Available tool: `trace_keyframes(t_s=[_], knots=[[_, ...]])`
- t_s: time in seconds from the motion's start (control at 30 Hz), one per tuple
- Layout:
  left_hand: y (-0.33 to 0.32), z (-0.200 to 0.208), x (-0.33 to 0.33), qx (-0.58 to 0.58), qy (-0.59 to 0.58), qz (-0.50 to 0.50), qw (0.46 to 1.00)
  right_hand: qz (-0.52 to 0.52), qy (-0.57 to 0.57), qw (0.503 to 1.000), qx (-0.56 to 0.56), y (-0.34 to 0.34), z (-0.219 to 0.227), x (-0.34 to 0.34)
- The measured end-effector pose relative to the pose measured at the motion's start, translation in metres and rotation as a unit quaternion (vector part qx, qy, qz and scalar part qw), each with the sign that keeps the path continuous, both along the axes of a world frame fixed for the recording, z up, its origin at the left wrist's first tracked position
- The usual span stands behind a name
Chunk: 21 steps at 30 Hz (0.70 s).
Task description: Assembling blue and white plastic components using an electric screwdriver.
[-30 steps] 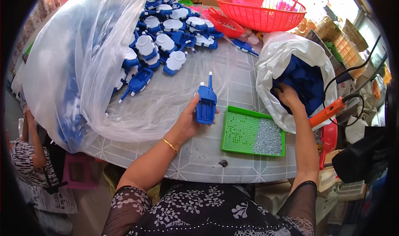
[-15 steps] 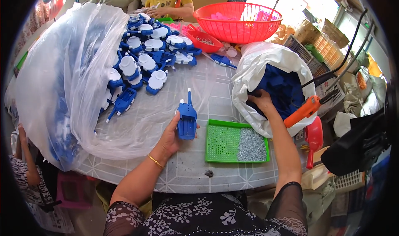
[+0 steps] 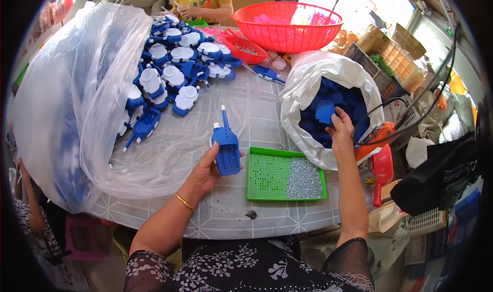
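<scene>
In my left hand (image 3: 206, 170) is a blue plastic toy walkie-talkie shell (image 3: 226, 147) with an antenna, its hollow compartment facing up. My right hand (image 3: 340, 127) pinches a flat blue plastic cover (image 3: 325, 111) at the mouth of a white sack (image 3: 295, 107). More blue pieces (image 3: 354, 104) fill the sack. Left of the sack's lower edge lies a green tray (image 3: 267, 197), one side a grid of holes, the other heaped with small silvery screws (image 3: 306, 178). Beside the sack hangs an orange electric screwdriver (image 3: 377, 138), partly covered by cables.
A large clear plastic bag (image 3: 102, 122) spills many blue-and-white toy bodies (image 3: 174, 76) over the table's left. Behind are a red basket (image 3: 287, 30) and a red scoop (image 3: 246, 48). A red dustpan (image 3: 381, 171) hangs at right. A person in yellow (image 3: 205, 4) works across the table.
My right hand has come up from inside the sack, now with a blue cover in its fingers. My left hand still holds the shell, slightly tilted. The view has shifted a little.
</scene>
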<state>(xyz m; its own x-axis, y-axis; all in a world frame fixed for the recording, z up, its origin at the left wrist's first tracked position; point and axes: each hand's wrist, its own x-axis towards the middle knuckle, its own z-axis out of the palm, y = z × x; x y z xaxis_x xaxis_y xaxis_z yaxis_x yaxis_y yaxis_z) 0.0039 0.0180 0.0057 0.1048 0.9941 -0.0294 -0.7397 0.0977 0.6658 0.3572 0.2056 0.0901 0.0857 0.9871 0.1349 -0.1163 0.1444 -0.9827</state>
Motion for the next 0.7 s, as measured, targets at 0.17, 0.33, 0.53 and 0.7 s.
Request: trace_keyframes(t_s=[0.17,0.33,0.53,0.7], knots=[[-0.002,-0.008,0.008,0.004,0.041,-0.040,0.998,0.208,-0.010,0.977,0.035,-0.105,0.010,-0.103],[-0.011,0.013,0.021,-0.018,0.103,-0.020,0.994,0.220,-0.178,0.956,0.082,-0.129,-0.034,-0.148],[-0.007,0.006,0.012,-0.047,0.053,0.016,0.997,0.291,0.028,0.956,-0.009,-0.122,-0.046,-0.153],[-0.009,0.009,0.024,-0.022,0.137,0.055,0.989,0.257,0.130,0.957,-0.038,-0.126,-0.039,-0.156]])
